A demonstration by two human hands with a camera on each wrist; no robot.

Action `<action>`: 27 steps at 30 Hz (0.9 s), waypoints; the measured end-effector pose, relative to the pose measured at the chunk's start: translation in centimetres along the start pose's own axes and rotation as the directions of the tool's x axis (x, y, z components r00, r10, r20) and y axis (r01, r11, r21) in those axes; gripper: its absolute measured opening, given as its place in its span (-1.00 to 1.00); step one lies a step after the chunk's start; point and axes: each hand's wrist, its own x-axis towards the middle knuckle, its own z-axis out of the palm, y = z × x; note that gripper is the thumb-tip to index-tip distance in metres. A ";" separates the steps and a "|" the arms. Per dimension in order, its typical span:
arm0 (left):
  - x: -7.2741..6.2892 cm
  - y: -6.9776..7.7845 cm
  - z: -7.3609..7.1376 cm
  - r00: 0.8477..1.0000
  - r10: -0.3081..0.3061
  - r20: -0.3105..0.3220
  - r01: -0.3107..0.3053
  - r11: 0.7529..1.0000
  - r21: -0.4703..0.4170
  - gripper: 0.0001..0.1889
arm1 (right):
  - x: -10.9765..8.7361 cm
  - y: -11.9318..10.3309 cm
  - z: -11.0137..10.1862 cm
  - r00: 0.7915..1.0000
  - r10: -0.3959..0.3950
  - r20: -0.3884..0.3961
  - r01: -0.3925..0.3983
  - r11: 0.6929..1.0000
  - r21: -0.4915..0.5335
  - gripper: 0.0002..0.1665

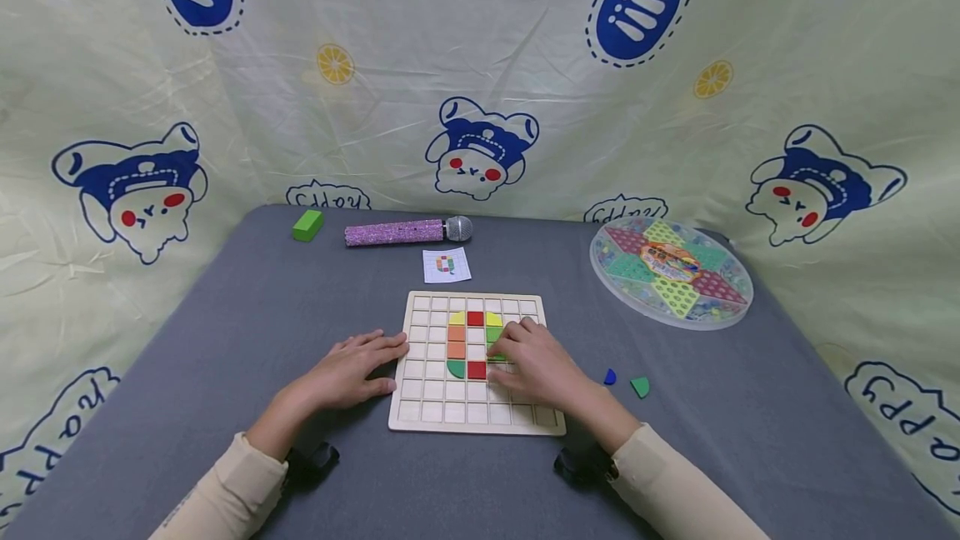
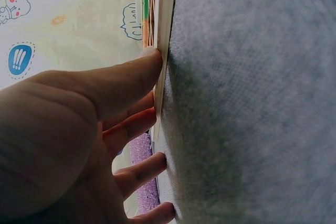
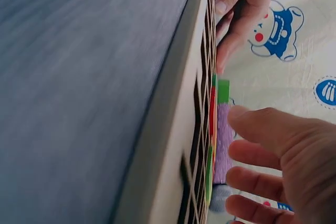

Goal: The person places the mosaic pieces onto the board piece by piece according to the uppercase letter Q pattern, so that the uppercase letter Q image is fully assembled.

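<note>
A wooden grid board (image 1: 431, 412) lies in front of me, holding a ring of coloured tiles. Along its top are a yellow tile (image 1: 457, 318), a red tile (image 1: 476, 318) and another yellow one. Orange tiles (image 1: 456, 341) run down the left to a green quarter-round tile (image 1: 455, 369), beside a lower red tile (image 1: 476, 370). My left hand (image 1: 348, 369) touches the board's left edge with thumb and fingers spread. Over the right side, my right hand (image 1: 536, 361) is at the green tiles (image 1: 493, 333), partly hiding them; its fingers (image 3: 257, 182) look apart, with nothing visible between them.
A small blue piece (image 1: 610, 377) and a green quarter-round piece (image 1: 640, 387) lie right of the board. Behind it are a pattern card (image 1: 446, 265), a purple glittery microphone (image 1: 397, 232) and a green block (image 1: 307, 226). A round star-patterned game box (image 1: 630, 294) stands back right.
</note>
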 end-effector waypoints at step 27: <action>0.1 0.2 0.0 1.000 -0.011 0.002 0.011 1.000 0.015 -0.41 | -10.9 8.9 -4.6 0.973 0.223 0.056 -0.224 0.974 0.017 -0.66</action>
